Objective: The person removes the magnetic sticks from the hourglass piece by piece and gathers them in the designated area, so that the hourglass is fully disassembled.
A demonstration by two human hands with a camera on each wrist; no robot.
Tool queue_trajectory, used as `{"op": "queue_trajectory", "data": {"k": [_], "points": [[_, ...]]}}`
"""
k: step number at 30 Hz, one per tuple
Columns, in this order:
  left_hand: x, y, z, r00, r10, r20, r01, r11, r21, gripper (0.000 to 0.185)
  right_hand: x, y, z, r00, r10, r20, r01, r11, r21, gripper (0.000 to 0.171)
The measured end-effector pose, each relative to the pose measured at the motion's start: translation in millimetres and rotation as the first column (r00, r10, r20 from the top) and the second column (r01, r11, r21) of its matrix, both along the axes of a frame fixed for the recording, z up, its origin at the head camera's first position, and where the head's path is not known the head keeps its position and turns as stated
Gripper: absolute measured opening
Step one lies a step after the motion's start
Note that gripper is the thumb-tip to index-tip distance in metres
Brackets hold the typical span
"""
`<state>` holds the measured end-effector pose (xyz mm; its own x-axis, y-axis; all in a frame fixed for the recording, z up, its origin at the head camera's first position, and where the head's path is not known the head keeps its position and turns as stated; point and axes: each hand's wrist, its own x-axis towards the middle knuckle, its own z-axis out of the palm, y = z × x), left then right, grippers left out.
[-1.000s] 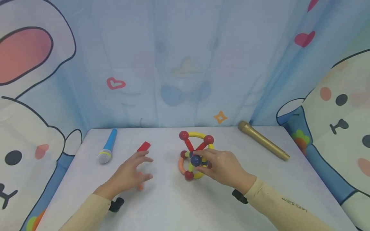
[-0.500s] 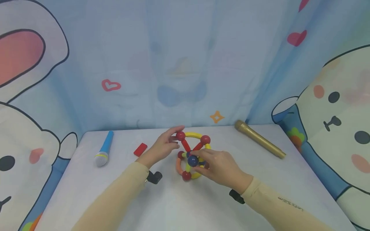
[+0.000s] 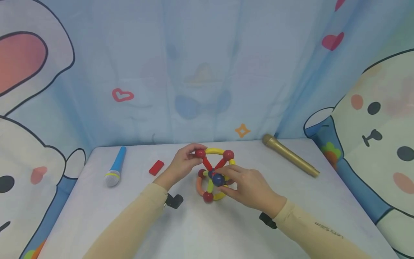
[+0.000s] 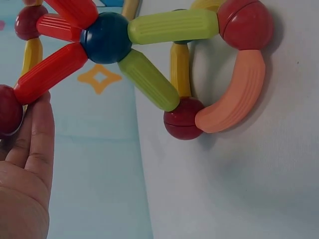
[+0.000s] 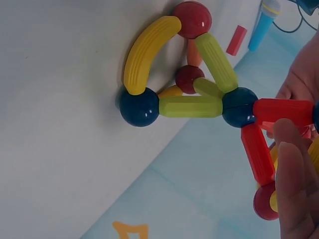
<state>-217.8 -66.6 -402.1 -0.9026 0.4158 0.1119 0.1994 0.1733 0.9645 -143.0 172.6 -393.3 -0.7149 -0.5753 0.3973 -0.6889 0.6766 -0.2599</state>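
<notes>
A blue toy microphone (image 3: 115, 169) is lying at the back left of the pale table (image 3: 200, 230), its grey head pointing towards the near side, and a small red block (image 3: 156, 167) is sitting just to its right — apart from it, flat on the tabletop. Over on the right a gold microphone (image 3: 290, 155) is lying at a slant near the back edge, well away from the other two. A light blue curtain (image 3: 207, 72) is hanging behind everything — hearts, an orange star and cartoon rabbits printed on it.
</notes>
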Motion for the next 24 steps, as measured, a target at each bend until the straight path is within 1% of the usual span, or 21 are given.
{"op": "queue_trajectory", "data": {"k": [6,11,14,18,20,21,22,24], "points": [[3.7,-0.6,-0.6,1.000,0.020,-0.003,-0.020,1.000,0.000,0.038,0.0,2.8,0.7,1.000,-0.008,0.004,0.008,1.000,0.013,0.054],[6.4,-0.6,-0.3,1.000,0.021,0.004,-0.021,1.000,0.008,0.038,0.5,4.2,0.7,1.000,-0.016,0.010,0.016,0.999,0.029,0.055],[7.5,-0.8,0.0,1.000,0.007,0.001,-0.007,1.000,0.016,0.044,0.8,4.9,0.9,1.000,-0.020,0.013,0.020,0.999,0.034,0.054],[7.1,-0.3,-0.3,1.000,-0.020,0.006,0.020,1.000,0.025,0.056,1.2,5.3,1.4,1.000,-0.018,0.008,0.018,0.999,0.036,0.055],[6.5,0.6,-1.3,0.999,-0.011,0.043,0.010,1.000,0.026,0.062,1.4,5.3,1.9,1.000,-0.016,0.003,0.015,0.999,0.037,0.055],[5.8,1.0,-2.9,0.997,-0.007,0.072,0.004,0.999,0.033,0.065,1.4,5.2,2.2,1.000,-0.013,0.002,0.013,0.999,0.037,0.055],[7.2,1.8,-1.3,0.994,-0.001,0.107,-0.002,0.999,0.034,0.067,1.4,5.1,2.5,1.000,-0.012,0.001,0.012,0.999,0.037,0.054],[5.5,2.9,-6.8,0.985,-0.013,0.172,0.006,0.999,0.041,0.072,1.5,5.1,2.7,1.000,-0.010,0.001,0.010,0.999,0.038,0.055]]}}
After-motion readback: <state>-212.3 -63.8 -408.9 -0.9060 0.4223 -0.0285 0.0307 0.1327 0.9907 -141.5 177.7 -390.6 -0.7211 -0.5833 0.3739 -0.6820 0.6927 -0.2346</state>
